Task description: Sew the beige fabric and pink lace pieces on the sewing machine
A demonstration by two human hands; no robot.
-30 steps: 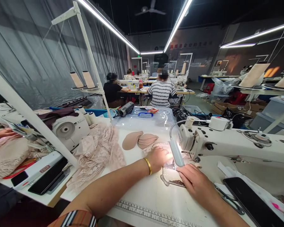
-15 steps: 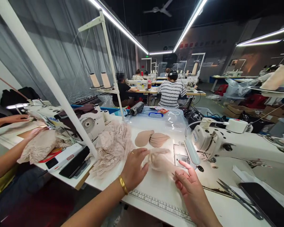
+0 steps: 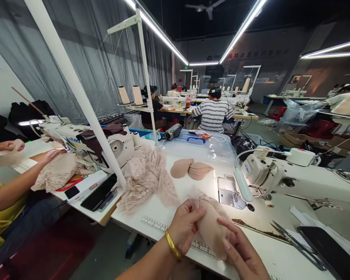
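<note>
At far left a co-worker's hand point(image 3: 51, 154) rests on beige fabric. A heap of lace point(image 3: 144, 177) lies on the white table point(image 3: 175, 212). The left hand point(image 3: 186, 224), fingers curled, pinches a beige padded cup point(image 3: 210, 229) above the table's near edge; the right hand point(image 3: 240, 254) grips its other side. The sewing machine point(image 3: 282, 179) stands to the right.

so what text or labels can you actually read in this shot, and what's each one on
"JUKI", partly legible, on the sewing machine at the left bench.
"JUKI", small and blurred, likely on the head of the sewing machine at the right.
"YIN...", cut off, on the far wall sign.
Red characters on the far wall: too blurred to read.
Ruler printed along the table edge: numbers too small to read.
</note>
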